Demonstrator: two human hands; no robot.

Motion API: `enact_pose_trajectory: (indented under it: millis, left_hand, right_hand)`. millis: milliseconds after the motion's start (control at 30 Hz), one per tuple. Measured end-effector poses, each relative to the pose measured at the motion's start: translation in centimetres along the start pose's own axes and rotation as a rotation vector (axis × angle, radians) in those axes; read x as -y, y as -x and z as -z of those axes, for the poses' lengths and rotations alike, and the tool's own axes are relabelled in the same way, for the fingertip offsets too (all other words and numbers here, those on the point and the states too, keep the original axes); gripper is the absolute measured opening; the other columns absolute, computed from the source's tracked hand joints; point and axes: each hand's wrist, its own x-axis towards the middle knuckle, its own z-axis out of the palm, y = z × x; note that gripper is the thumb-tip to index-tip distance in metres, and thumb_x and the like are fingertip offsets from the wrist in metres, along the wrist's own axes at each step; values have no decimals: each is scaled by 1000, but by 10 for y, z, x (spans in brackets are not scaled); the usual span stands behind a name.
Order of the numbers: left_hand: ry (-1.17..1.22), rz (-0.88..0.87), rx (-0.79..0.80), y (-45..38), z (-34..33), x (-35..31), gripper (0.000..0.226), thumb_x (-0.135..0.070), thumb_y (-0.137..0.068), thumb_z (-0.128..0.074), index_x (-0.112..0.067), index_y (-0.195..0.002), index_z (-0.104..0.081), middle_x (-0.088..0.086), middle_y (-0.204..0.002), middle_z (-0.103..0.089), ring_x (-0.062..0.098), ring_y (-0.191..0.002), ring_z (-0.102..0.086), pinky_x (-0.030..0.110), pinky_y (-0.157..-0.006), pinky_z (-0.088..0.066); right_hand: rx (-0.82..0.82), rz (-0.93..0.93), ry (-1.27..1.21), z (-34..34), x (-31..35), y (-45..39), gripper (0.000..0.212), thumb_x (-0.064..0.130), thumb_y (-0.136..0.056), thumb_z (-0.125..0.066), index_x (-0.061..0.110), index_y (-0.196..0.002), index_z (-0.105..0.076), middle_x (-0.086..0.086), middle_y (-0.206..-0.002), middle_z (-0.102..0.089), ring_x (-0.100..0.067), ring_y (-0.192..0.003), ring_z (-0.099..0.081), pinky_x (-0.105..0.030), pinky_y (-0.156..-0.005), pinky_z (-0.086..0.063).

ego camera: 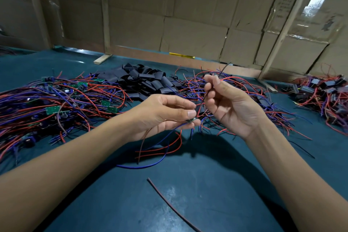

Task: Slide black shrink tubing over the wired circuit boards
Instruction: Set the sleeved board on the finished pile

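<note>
The small circuit board (189, 121) pinched under the left hand (162, 117) thumb is almost wholly covered by the fingers; only a dark sliver shows at the fingertips. The wires (204, 100) running up into the right hand (231, 107) vanish behind its curled fingers, so their ends cannot be seen. Beyond the fingers, the pile of black tubing (143, 81) is partly buried under loose wires. Both forearms are cut off by the bottom edge.

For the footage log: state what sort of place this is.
Probably a small hand-assembly workbench for electronics. A heap of wired green circuit boards lies on a green-covered table, beside a pile of cut black shrink tubing, with flattened cardboard walls behind.
</note>
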Motion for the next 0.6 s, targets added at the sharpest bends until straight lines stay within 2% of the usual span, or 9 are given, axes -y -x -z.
enact_pose_trajectory:
  millis: [67,167,300,367,400,467,533,600]
  left_hand:
    - [-40,20,24,0,1,0,34,-1,-73,-76,6,-105,-66,20,-92,-72,37,-94,-74,27,-76,-60]
    - [-97,9,62,1,1,1,25,1,-75,-76,0,-97,-65,22,-91,-72,36,-90,-75,29,-75,-61]
    - [-138,-38,62,-1,0,7,25,3,-73,-78,-1,-92,-61,23,-85,-70,39,-87,-74,35,-78,-63]
    - [-224,-59,65,-1,0,8,24,-3,-75,-81,-2,-92,-64,21,-85,-71,40,-88,-74,40,-81,-62]
    - [-306,-101,66,-1,2,7,21,-9,-77,-82,-5,-92,-66,18,-85,-73,37,-87,-74,40,-81,-62]
    - [-523,-308,-5,-3,10,4,13,-21,-86,-77,-10,-90,-71,11,-83,-76,32,-80,-72,36,-73,-61]
    - [-848,-582,-219,-7,28,-2,12,-25,-94,-69,-13,-93,-72,2,-82,-75,30,-77,-68,37,-71,-56]
    - [-1185,-736,-400,-11,52,-10,12,-19,-97,-65,-12,-102,-73,0,-94,-72,20,-86,-66,33,-81,-51]
  right_hand:
    - [-26,73,102,-1,-1,-1,19,30,-87,-67,20,-93,-81,6,-84,-69,-5,-65,-57,-18,-54,-48]
    - [-97,171,195,-4,-2,-3,27,36,-88,-65,16,-100,-77,3,-84,-69,-10,-67,-56,-22,-56,-44]
    - [-171,199,117,-8,-2,-2,28,33,-99,-58,10,-105,-72,3,-74,-66,-11,-65,-60,-24,-60,-52]
    - [-174,172,16,-12,-3,-2,29,33,-101,-55,9,-106,-71,5,-69,-59,-9,-62,-58,-23,-62,-55]
    - [-169,158,-54,-14,-4,-3,31,33,-103,-53,7,-107,-70,6,-67,-54,-7,-60,-54,-22,-61,-53]
    - [-163,139,-173,-16,-3,-5,34,31,-107,-47,4,-110,-67,6,-66,-44,-6,-56,-44,-19,-53,-46]
    - [-155,125,-198,-15,-3,-7,35,29,-107,-45,2,-111,-66,6,-66,-41,-6,-55,-39,-17,-49,-38]
    - [-137,109,-143,-14,-4,-6,31,27,-106,-47,4,-110,-68,7,-68,-42,-6,-57,-39,-17,-49,-33]
